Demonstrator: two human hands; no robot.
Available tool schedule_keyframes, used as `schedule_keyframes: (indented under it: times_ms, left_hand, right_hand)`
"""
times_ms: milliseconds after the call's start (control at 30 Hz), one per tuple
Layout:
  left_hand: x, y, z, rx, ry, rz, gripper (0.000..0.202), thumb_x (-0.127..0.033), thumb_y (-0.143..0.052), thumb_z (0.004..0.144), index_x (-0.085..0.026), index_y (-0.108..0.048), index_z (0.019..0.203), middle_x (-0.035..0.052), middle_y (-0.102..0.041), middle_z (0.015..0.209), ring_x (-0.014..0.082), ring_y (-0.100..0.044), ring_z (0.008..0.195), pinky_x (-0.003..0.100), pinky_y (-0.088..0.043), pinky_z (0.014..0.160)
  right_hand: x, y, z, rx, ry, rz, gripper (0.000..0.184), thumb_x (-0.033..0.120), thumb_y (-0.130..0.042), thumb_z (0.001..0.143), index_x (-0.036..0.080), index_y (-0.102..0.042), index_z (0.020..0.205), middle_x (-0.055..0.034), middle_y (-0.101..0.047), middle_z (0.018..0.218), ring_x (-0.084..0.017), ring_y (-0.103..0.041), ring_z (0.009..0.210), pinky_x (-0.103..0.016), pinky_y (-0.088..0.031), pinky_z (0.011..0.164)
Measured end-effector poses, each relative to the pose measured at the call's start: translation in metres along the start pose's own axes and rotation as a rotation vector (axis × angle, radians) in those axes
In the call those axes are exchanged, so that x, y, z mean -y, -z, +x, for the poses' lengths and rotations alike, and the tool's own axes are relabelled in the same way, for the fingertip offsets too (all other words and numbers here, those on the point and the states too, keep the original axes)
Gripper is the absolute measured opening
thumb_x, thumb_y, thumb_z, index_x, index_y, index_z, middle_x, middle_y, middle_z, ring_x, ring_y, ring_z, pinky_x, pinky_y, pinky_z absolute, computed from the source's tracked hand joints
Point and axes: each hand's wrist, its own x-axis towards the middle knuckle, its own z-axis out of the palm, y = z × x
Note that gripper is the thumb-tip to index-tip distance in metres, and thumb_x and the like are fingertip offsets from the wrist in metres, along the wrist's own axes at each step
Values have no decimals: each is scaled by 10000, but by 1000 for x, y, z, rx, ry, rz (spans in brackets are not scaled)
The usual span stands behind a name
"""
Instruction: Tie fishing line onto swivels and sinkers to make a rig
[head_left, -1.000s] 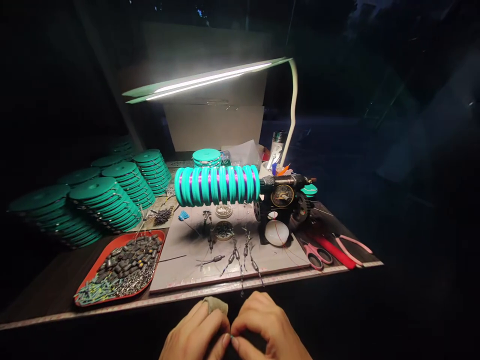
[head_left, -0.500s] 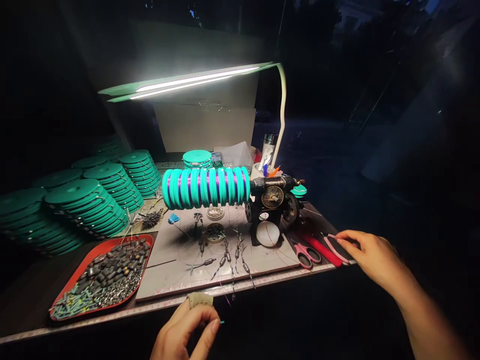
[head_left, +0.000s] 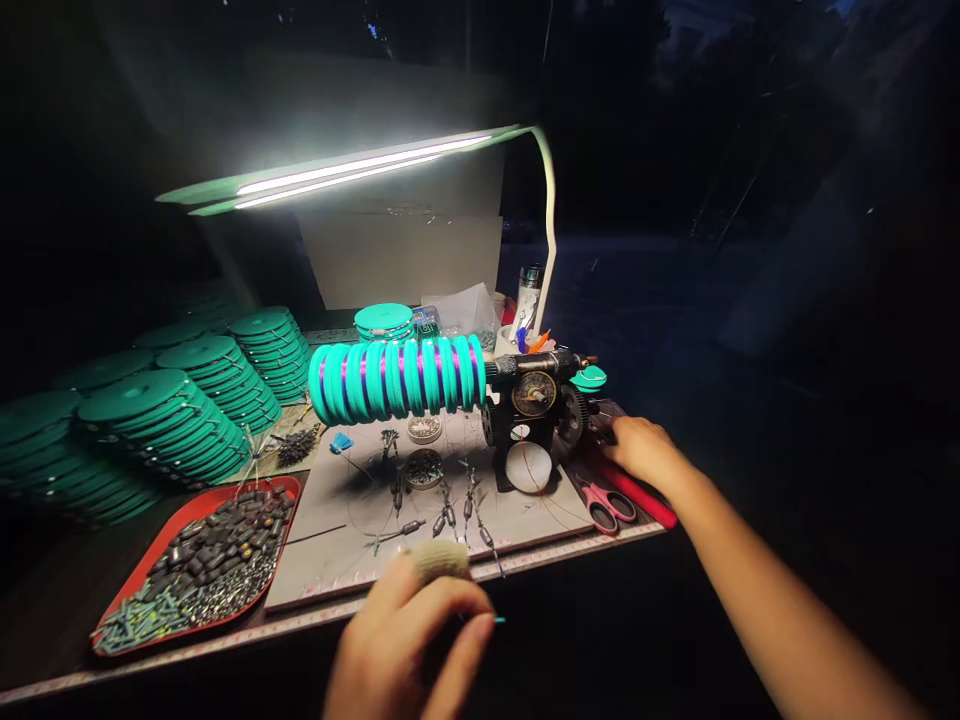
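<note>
My left hand (head_left: 409, 650) pinches a tiny teal-tipped piece (head_left: 498, 620) below the table edge | rigs (head_left: 450, 515) lie on the mat | my right hand (head_left: 637, 448) covers the pink pliers, grip unclear; fumbling could tug the thin line.

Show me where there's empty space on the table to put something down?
Bare patches: the grey mat left of the small rigs, and the dark tabletop left of the red tray. It is crowded around the winder, scissors and spool stacks.

Red tray (head_left: 289, 487) of dark beads beside stacked teal discs (head_left: 161, 420).
</note>
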Motion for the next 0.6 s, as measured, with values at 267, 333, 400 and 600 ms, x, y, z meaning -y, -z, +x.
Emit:
schedule_keyframes:
  times_ms: [267, 333, 400, 600]
  left_hand:
    - [-5, -99, 26, 322, 302, -318, 153, -272, -552, 749, -174, -611, 647, 45, -599, 690, 194, -540, 694, 270, -399, 657]
    - [-3, -114, 25, 318, 337, -364, 170, -285, -548, 753, -171, -586, 633, 44, -596, 693, 193, -537, 704, 269, -398, 671]
    - [0, -126, 26, 308, 360, -371, 192, -306, -543, 758, -173, -568, 623, 42, -588, 684, 191, -529, 695, 269, -396, 667]
    - [5, -161, 32, 276, 366, -415, 182, -317, -552, 732, -174, -562, 621, 33, -592, 686, 195, -521, 693, 285, -394, 674]
  right_hand:
    - [4, 6, 9, 2, 24, 65, 234, 283, -522, 861, 143, -543, 1046, -58, -574, 1047, -180, -579, 888, -383, -477, 766]
    - [-7, 11, -7, -58, 13, 110, 208, 221, -486, 874, 113, -536, 1045, -90, -592, 999, -209, -569, 919, -395, -449, 796]
    - [-22, 11, -36, -125, -22, 161, 210, 145, -410, 883, 87, -518, 1053, -133, -612, 911, -250, -549, 957, -389, -411, 820]
    - [-42, -56, -147, -41, -18, 1149, 296, 384, -286, 906, 246, -458, 1104, -5, -551, 772, -156, -532, 702, -266, -425, 675]
